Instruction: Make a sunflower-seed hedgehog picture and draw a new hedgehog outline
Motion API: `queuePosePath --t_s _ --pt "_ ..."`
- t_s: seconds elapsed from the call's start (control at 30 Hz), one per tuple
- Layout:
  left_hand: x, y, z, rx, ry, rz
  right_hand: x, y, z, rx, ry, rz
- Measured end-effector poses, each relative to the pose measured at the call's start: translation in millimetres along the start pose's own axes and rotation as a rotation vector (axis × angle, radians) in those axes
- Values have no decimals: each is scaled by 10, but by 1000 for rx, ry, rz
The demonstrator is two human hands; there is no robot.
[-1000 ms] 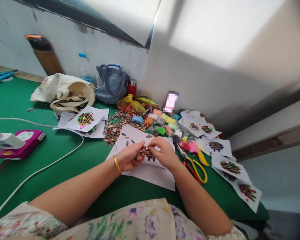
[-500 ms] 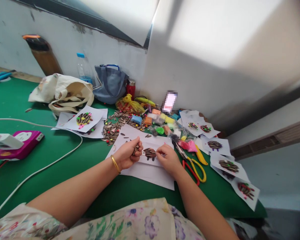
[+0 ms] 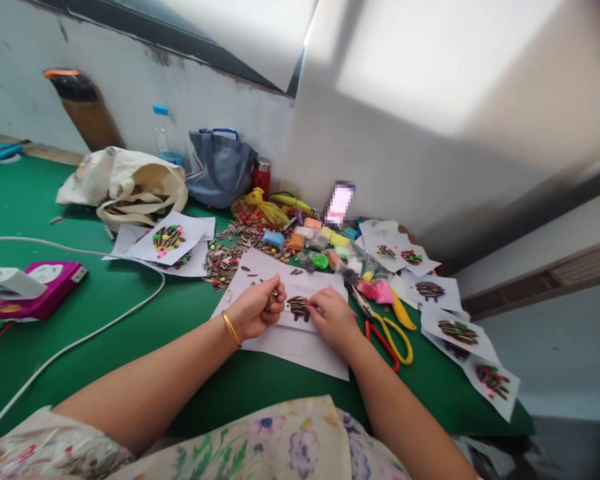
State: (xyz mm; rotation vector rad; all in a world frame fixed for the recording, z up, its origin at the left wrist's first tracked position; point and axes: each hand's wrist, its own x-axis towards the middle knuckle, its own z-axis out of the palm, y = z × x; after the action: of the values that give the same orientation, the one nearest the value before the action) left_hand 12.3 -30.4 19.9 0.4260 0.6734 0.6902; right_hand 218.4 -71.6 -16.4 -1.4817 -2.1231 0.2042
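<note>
Hedgehog picture [image 3: 299,307] lies crosswise, right hand [image 3: 333,319] pinched on it, left hand [image 3: 253,313] clamping seeds [image 3: 271,301]

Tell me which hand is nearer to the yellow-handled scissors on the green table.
Right. The right hand lies just left of the yellow-handled scissors; the left hand, holding sunflower seeds, is farther left.

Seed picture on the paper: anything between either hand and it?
Nothing visible. The right hand touches the seed picture from the right; the left hand, closed on seeds, sits at its left edge.
</note>
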Motion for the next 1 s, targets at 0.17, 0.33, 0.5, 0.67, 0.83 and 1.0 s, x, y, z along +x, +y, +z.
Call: queuePosePath --t_s 0.17,0.33,0.5,0.67,0.83,1.0 --pt "-1 -2 1 -1 -3 1 35 -32 -29 -115 -42 -43" --pt "-1 -5 1 -6 -5 -1 60 -51 -36 -171 -74 -57" --pt "9 -10 -5 -10 -2 2 62 -52 -31 -190 -80 -68" --pt "8 -10 -3 2 6 -1 55 -53 -16 -216 -81 -71" --pt "-2 -1 4 4 1 -4 44 -48 -13 -202 -85 -38" --pt "-5 6 9 -2 9 -4 14 13 -44 -116 -61 -29"
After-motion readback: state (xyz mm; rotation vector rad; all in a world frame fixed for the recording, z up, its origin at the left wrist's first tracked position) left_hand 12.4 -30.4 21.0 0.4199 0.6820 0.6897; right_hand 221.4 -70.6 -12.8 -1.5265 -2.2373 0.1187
